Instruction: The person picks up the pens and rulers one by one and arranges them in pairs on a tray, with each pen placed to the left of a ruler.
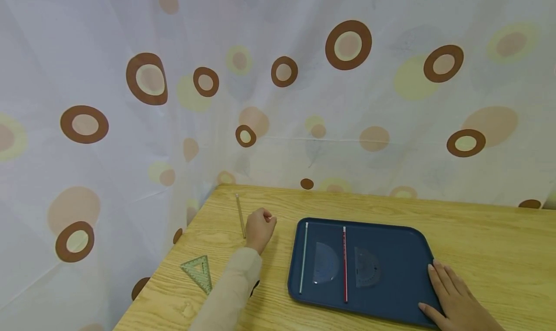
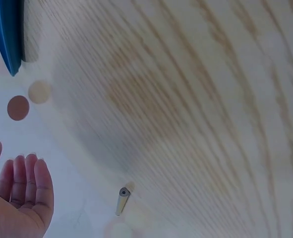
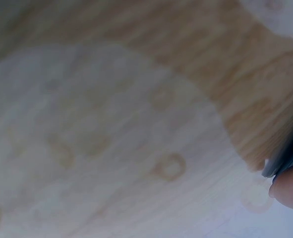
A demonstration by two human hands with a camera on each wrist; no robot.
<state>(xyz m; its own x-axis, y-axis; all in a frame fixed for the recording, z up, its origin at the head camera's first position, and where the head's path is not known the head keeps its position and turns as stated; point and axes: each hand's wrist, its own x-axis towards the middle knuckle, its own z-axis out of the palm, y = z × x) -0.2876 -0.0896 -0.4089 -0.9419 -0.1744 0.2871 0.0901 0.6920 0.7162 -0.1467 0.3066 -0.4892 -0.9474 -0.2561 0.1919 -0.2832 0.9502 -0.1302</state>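
My left hand (image 1: pixel 259 229) is over the table just left of the blue tray (image 1: pixel 404 282). In the left wrist view its fingers (image 2: pixel 29 186) bend loosely, the thumb is apart, and nothing shows between them. Nearest to it lies a plain wooden pencil (image 1: pixel 241 215); a green set square (image 1: pixel 205 279) lies nearer, partly behind the left sleeve. My right hand (image 1: pixel 460 297) rests with straight fingers on the tray's right rim. On the tray are a green pencil (image 1: pixel 303 258), a clear protractor (image 1: pixel 326 263), a red pencil (image 1: pixel 345 263) and a second clear protractor (image 1: pixel 367 269).
The wooden table (image 1: pixel 499 244) runs back to a hanging curtain (image 1: pixel 391 104) with printed circles, which also closes off the left side. The tray's raised rim stands between the two hands.
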